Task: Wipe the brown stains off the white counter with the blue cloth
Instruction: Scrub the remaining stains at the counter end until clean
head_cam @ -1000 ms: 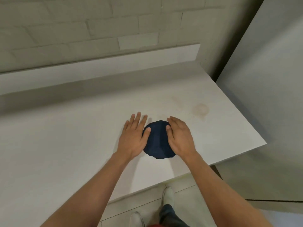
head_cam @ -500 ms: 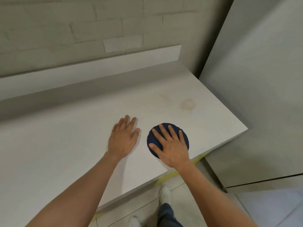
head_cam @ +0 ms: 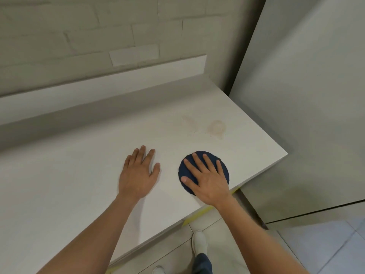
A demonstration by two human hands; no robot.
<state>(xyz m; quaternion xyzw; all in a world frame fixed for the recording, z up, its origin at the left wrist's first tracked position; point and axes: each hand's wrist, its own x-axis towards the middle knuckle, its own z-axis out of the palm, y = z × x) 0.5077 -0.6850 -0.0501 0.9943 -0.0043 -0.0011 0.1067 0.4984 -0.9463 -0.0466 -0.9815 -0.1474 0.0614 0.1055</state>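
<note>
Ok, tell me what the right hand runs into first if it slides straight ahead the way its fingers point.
The right hand, flat on the blue cloth, points up the white counter. The way looks free until the brown stains, probably the first thing met.

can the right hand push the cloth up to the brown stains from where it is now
Probably yes: the right hand lies flat on the blue cloth, and only bare counter lies between it and the brown stains.

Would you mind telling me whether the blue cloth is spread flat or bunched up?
Spread flat: the blue cloth lies as a round patch on the counter under the right hand.
</note>
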